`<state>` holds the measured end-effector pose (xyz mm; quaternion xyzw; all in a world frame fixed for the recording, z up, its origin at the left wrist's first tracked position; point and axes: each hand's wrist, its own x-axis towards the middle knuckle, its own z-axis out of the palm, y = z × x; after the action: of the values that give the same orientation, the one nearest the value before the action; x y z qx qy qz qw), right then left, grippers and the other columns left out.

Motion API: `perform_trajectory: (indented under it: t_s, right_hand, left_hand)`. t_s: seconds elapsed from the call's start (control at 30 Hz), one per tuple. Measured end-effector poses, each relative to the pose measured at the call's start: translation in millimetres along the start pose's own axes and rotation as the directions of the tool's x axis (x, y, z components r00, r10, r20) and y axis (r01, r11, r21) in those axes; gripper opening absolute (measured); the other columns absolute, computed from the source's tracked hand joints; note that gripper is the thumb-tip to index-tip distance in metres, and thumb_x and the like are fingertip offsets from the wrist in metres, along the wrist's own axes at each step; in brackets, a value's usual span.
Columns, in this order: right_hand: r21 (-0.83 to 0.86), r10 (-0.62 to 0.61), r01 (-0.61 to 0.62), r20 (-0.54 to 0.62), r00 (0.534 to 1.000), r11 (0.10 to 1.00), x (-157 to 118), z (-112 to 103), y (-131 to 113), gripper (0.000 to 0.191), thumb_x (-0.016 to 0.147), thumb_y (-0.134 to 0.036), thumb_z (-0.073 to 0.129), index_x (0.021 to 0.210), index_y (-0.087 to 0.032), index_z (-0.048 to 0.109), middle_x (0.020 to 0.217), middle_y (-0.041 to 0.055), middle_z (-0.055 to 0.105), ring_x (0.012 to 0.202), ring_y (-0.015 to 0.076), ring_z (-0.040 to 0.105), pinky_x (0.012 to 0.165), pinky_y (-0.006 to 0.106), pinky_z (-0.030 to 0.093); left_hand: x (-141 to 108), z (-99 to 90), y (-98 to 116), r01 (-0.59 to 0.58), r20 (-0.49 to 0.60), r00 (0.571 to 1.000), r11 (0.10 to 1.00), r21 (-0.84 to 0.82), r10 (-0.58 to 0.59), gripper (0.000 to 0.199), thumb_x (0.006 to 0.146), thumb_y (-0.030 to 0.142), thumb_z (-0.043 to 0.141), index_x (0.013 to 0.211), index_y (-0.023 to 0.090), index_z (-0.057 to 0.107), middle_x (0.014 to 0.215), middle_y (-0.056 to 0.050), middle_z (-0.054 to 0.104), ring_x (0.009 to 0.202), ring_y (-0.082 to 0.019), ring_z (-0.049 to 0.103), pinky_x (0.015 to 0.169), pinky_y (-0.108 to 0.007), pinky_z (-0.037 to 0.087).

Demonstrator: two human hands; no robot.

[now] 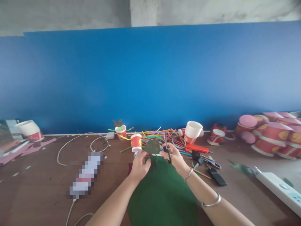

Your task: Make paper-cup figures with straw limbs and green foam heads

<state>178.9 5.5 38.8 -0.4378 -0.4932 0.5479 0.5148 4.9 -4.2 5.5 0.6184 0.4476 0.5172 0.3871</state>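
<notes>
My left hand is closed on the edge of a small dark green paper piece with reddish marks. In my right hand are black-handled scissors, pointing up beside the right edge of that piece. Below both hands spreads a large green sheet, flat on the brown table. Just beyond my left hand stands a red and white paper cup with a yellow strip at its side. A narrow white strip shows between the hands, partly hidden.
Colourful pipe cleaners lie heaped behind my hands. To the right are stacked white cups, an orange cutter, keys, a power strip and piled red cups. A phone lies left; another person's hand is far left.
</notes>
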Motion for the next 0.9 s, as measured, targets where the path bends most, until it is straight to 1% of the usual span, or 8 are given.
perform_trajectory:
  t_s: [0.1,0.2,0.33,0.4,0.5,0.6,0.73,0.9]
  right_hand:
    - [-0.007,-0.022,0.022,0.038,0.999,1.0,0,-1,4,0.045,0.056,-0.036,0.08,0.084,-0.02,0.048,0.064,-0.0058,0.053,0.052,0.0067,0.044,0.045,0.019,0.03]
    - [-0.025,-0.034,0.035,0.054,0.998,0.999,-2,1,6,0.044,0.06,-0.04,0.077,0.086,-0.021,0.047,0.065,-0.0052,0.054,0.053,0.0079,0.046,0.044,0.019,0.031]
    - [-0.126,0.013,0.005,0.14,0.99,0.992,-10,9,8,0.039,0.07,-0.05,0.067,0.087,-0.02,0.048,0.062,-0.0026,0.058,0.056,0.0118,0.054,0.043,0.019,0.034]
    - [-0.2,0.088,-0.038,0.245,0.965,0.979,-16,15,10,0.039,0.073,-0.054,0.062,0.084,-0.019,0.049,0.058,-0.0017,0.06,0.054,0.0126,0.056,0.041,0.019,0.035]
    - [-0.28,0.193,-0.085,0.385,0.902,0.956,-23,23,15,0.042,0.072,-0.057,0.062,0.08,-0.017,0.051,0.053,-0.0014,0.059,0.047,0.0115,0.055,0.037,0.017,0.032]
    - [-0.294,0.207,-0.084,0.417,0.885,0.952,-27,29,21,0.043,0.073,-0.058,0.061,0.078,-0.016,0.052,0.052,-0.001,0.06,0.045,0.0106,0.055,0.036,0.017,0.033]
    - [-0.264,0.162,-0.063,0.374,0.913,0.962,-28,33,24,0.044,0.074,-0.059,0.059,0.077,-0.016,0.053,0.052,-0.0008,0.059,0.043,0.0097,0.053,0.036,0.017,0.033]
    - [-0.265,0.137,-0.048,0.329,0.934,0.963,-28,33,22,0.046,0.073,-0.06,0.059,0.077,-0.015,0.054,0.049,-0.0012,0.058,0.041,0.0092,0.051,0.035,0.017,0.032]
  left_hand:
    - [0,0.2,1,0.063,-0.04,0.997,0.984,-0.167,-0.071,0.013,0.074,0.029,0.061,0.081,0.019,0.064,0.069,0.0,0.058,0.065,-0.014,0.052,0.061,-0.023,0.039]
    - [3,0.6,-1,0.114,-0.146,0.974,0.932,-0.345,-0.174,0.023,0.074,0.038,0.064,0.07,0.017,0.056,0.058,0.004,0.05,0.052,-0.008,0.044,0.052,-0.02,0.034]
    - [6,-1.2,0,0.083,-0.254,0.939,0.872,-0.483,-0.231,0.032,0.074,0.043,0.065,0.064,0.017,0.049,0.05,0.007,0.043,0.042,-0.004,0.034,0.045,-0.017,0.029]
    - [7,-2.3,1,0.049,-0.319,0.919,0.868,-0.494,-0.233,0.034,0.075,0.044,0.064,0.062,0.017,0.048,0.042,0.01,0.035,0.038,-0.003,0.027,0.042,-0.017,0.026]
    - [9,-2.6,1,0.02,-0.382,0.894,0.874,-0.486,-0.233,0.036,0.074,0.045,0.064,0.059,0.017,0.047,0.037,0.012,0.028,0.034,-0.002,0.021,0.039,-0.016,0.021]
    - [8,-1.1,-1,0.016,-0.356,0.911,0.878,-0.478,-0.21,0.037,0.075,0.044,0.064,0.058,0.018,0.042,0.036,0.012,0.03,0.035,-0.003,0.023,0.04,-0.017,0.023]
    - [3,2.5,0,0.027,-0.275,0.949,0.914,-0.406,-0.151,0.036,0.079,0.039,0.06,0.057,0.019,0.041,0.038,0.009,0.035,0.038,-0.005,0.03,0.044,-0.019,0.026]
    - [-1,5.0,2,0.062,-0.225,0.962,0.927,-0.369,-0.154,0.035,0.08,0.039,0.058,0.057,0.019,0.04,0.038,0.009,0.036,0.039,-0.006,0.03,0.046,-0.021,0.024]
